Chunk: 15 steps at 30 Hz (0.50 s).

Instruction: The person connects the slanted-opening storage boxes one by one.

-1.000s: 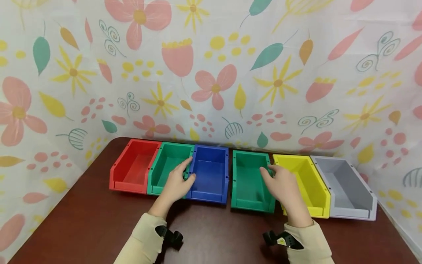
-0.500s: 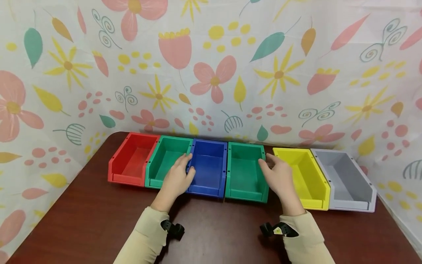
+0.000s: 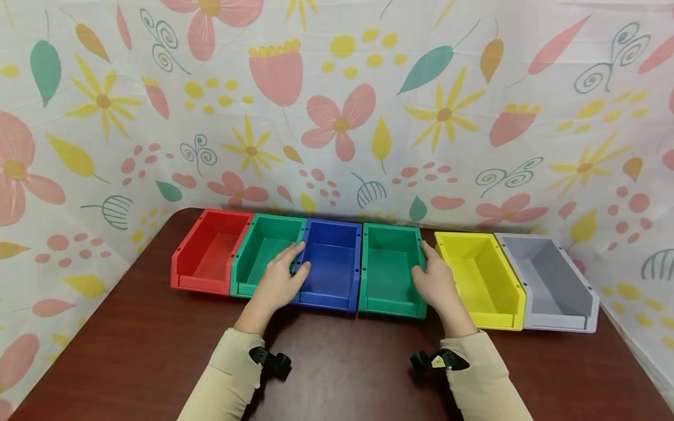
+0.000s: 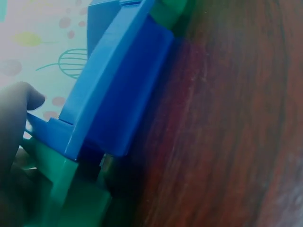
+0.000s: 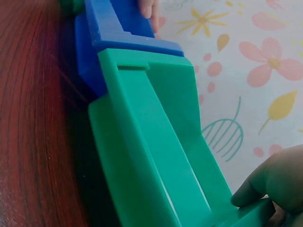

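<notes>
Small open-fronted storage bins stand in a row on the dark wooden table. My left hand holds the left wall of the blue bin, thumb on its inner side, beside the left green bin. My right hand grips the right wall of the right green bin, with the thumb inside and fingers outside. In the right wrist view, this green bin meets the blue bin. The left fingers are partly hidden behind the walls.
A red bin stands at the row's left end. Right of my right hand are a yellow bin and a grey bin, side by side. A flower-patterned cloth hangs right behind the row.
The right green bin has moved left against the blue bin, closing the gap between them and widening the one beside the yellow bin. My right hand moved left with it; the view has tilted slightly.
</notes>
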Each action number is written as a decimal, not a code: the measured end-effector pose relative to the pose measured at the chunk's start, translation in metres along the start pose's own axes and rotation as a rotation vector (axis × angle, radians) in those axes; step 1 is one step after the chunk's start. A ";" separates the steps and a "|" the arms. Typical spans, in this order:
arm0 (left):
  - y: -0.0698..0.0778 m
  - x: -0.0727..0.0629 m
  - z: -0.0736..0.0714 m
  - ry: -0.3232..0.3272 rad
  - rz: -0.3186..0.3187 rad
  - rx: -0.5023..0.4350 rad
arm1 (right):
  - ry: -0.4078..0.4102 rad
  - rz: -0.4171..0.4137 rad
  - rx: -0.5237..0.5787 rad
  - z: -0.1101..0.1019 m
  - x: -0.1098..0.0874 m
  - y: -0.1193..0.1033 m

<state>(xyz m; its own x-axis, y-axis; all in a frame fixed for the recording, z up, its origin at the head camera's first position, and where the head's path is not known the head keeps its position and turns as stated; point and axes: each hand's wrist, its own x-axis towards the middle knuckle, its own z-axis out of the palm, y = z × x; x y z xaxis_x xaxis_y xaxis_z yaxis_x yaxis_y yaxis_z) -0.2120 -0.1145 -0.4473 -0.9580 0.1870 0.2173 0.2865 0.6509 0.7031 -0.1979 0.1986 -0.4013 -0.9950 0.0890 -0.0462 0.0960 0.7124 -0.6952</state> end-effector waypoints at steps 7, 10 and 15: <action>-0.002 0.002 -0.006 -0.029 0.004 -0.036 | 0.060 -0.027 0.016 -0.004 0.001 -0.003; -0.004 0.002 -0.005 -0.027 0.009 -0.034 | 0.075 -0.025 0.026 -0.007 0.000 -0.005; -0.006 0.000 -0.004 -0.034 0.014 -0.050 | 0.088 -0.003 0.064 -0.012 -0.006 -0.007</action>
<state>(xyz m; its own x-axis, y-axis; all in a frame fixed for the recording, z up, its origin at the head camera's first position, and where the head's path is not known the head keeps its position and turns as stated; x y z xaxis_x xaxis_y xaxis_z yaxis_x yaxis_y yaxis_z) -0.2134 -0.1210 -0.4486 -0.9536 0.2213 0.2043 0.2988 0.6105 0.7335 -0.1920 0.2014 -0.3873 -0.9887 0.1490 0.0172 0.0877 0.6669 -0.7400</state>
